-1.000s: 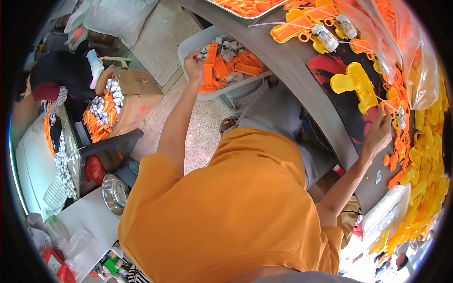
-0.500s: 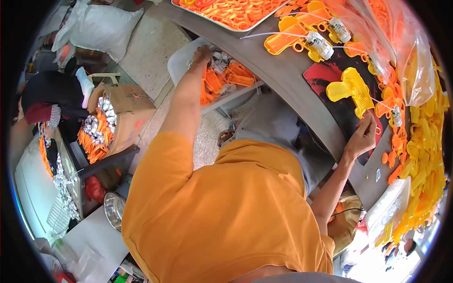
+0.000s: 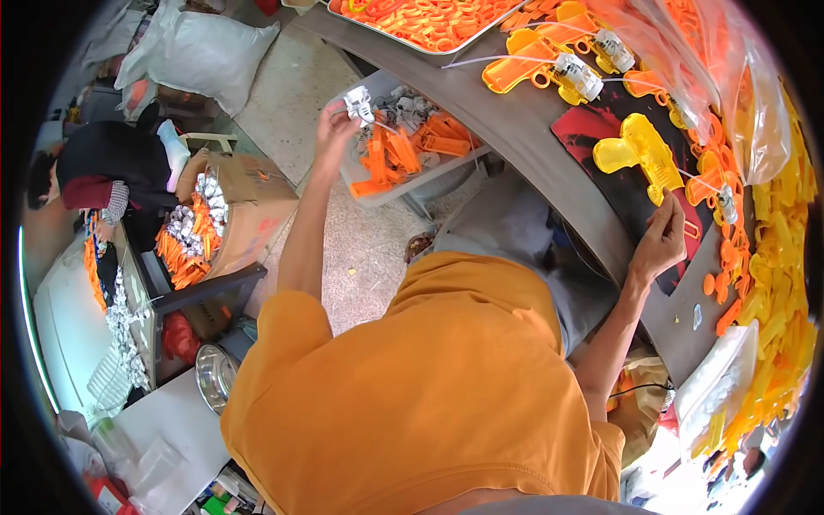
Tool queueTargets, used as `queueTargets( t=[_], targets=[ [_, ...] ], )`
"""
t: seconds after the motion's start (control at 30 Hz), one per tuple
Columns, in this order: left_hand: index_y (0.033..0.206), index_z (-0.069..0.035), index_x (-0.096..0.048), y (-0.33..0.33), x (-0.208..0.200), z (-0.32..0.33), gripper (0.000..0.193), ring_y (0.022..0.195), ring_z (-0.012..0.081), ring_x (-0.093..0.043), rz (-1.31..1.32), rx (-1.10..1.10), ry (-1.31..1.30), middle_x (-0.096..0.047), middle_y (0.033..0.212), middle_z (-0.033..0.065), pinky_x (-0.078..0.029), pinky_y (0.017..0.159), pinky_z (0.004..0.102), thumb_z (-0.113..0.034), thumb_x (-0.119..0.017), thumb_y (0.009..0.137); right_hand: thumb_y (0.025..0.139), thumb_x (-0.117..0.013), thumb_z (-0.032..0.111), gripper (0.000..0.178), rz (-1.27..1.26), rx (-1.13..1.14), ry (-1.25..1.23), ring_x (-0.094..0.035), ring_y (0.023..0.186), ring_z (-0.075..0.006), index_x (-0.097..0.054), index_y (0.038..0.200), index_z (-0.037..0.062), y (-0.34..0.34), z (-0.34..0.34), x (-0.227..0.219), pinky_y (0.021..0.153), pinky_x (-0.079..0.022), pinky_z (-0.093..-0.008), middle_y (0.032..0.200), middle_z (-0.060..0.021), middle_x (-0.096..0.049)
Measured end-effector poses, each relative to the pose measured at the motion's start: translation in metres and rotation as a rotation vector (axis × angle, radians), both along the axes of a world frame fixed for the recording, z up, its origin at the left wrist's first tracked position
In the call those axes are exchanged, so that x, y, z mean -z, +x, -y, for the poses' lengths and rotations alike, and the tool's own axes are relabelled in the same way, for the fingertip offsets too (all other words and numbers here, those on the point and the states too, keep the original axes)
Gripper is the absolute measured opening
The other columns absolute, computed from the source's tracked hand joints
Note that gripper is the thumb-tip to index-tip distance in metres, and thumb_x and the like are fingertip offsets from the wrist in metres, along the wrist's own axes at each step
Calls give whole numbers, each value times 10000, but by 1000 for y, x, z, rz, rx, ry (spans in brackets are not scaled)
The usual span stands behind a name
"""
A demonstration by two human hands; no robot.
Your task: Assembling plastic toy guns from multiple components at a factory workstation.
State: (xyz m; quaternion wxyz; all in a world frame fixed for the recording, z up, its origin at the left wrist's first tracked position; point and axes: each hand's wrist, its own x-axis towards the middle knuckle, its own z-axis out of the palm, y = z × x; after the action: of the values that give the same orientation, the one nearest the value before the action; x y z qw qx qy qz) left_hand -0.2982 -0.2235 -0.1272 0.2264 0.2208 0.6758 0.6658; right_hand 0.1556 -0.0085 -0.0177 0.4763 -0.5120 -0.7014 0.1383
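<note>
Over the tray at the table's edge, my left hand (image 3: 333, 133) is closed on a small white mechanism (image 3: 359, 106). A thin pale tube runs from that piece toward the orange parts (image 3: 395, 154) in the white plastic tray (image 3: 369, 202). At the right, my right hand (image 3: 661, 236) pinches the lower end of a translucent yellow toy-gun shell half (image 3: 645, 153). The shell is over a black and red mat (image 3: 584, 137). More yellow shells (image 3: 519, 64) with white mechanisms (image 3: 578, 77) and tubes lie farther back on the grey table (image 3: 481, 112).
A metal tray of orange parts (image 3: 429, 19) stands at the far edge. Yellow parts (image 3: 772, 326) heap up at the right beside a clear plastic bag (image 3: 760, 129). On the left, a person in black (image 3: 112, 167) bends near a cardboard box (image 3: 257, 206). A white sack (image 3: 202, 56) lies behind.
My left hand has come up out of the tray, toward me, with the white mechanism in its fingers. My right hand keeps hold of the yellow shell, shifted only slightly.
</note>
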Motion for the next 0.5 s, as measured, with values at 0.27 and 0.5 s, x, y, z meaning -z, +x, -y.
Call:
queueTargets(
  t=[0.27, 0.5],
  targets=[
    [1388, 44, -425, 70, -127, 13, 487, 1101, 196, -610, 59, 300, 159, -589, 1251, 119, -506, 968, 350, -31, -588, 934, 936, -632, 86, 167, -30, -495, -195, -575, 696, -80, -714, 1070, 29, -61, 55, -39, 633, -464, -226, 846, -42, -676],
    [1367, 45, -436, 140, -176, -37, 436, 1145, 273, -613, 48, 562, 397, -582, 1271, 151, -509, 995, 421, -8, -562, 952, 860, -701, 150, 230, -96, -680, -76, -606, 842, -273, -675, 1059, 39, -123, 98, -44, 748, -491, -375, 905, -86, -684]
  ],
)
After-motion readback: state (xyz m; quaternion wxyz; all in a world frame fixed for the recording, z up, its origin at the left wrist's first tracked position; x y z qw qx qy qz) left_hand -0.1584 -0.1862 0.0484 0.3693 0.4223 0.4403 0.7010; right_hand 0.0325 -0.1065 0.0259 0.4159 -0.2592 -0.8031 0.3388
